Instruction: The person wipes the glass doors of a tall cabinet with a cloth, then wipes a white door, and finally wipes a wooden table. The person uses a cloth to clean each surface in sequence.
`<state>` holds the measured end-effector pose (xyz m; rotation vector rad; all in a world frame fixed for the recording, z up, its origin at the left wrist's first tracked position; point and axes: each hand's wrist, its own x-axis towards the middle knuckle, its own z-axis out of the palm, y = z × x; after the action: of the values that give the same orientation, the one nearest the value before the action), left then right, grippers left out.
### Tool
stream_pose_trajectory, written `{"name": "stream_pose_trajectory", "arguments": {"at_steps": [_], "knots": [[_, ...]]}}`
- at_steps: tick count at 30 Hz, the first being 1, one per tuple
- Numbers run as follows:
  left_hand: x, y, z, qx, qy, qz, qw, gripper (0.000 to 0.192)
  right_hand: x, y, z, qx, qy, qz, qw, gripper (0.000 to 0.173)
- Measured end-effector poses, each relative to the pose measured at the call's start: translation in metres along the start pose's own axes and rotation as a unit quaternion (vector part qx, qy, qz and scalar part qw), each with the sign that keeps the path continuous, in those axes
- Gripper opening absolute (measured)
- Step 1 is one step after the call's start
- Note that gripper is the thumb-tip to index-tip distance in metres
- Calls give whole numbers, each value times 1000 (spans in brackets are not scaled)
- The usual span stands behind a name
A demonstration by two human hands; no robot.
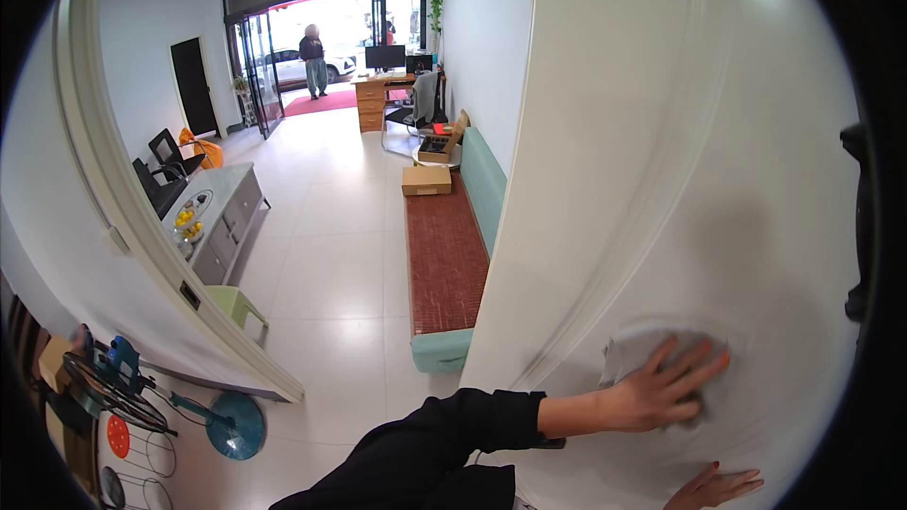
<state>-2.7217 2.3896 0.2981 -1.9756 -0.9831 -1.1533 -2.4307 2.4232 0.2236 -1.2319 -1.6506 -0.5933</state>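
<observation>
My left hand (655,397) reaches across in a black sleeve with its fingers spread. It presses a pale cloth (623,358) against a white door (772,283) on the right. Part of the cloth is hidden under the palm, and the fingers are slightly blurred. Lower down, my right hand (712,487) rests by the same door with nothing in it, its fingers extended; the wrist is cut off by the picture's edge. A dark door handle (551,443) shows just below my left forearm.
Left of the doorway stand a teal pedestal fan (236,425) and a stool with a red seat (118,437). Beyond lie a green sofa (439,353) with a brown mat, a grey cabinet (225,230), a light green stool (234,301) and a desk (370,103). A person (312,60) stands at the entrance.
</observation>
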Motion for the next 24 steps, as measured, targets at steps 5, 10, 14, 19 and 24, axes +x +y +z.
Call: {"name": "stream_pose_trajectory", "arguments": {"at_steps": [5,10,14,19,24], "knots": [[-5,-48,-7,-146,-33,-156,976,56,-3,3,-1,-10,5,-11,1000,94],[46,-90,-31,-24,223,-271,936,41,-2,8,12,-69,110,-11,991,69],[35,-23,-1,60,107,-91,988,31,-2,16,21,-51,99,-20,994,74],[-19,16,15,-458,-73,-169,870,36,-4,23,22,-36,122,-47,991,73],[12,-72,-26,-128,28,-213,968,56,-7,17,17,-39,75,-8,996,74]]}}
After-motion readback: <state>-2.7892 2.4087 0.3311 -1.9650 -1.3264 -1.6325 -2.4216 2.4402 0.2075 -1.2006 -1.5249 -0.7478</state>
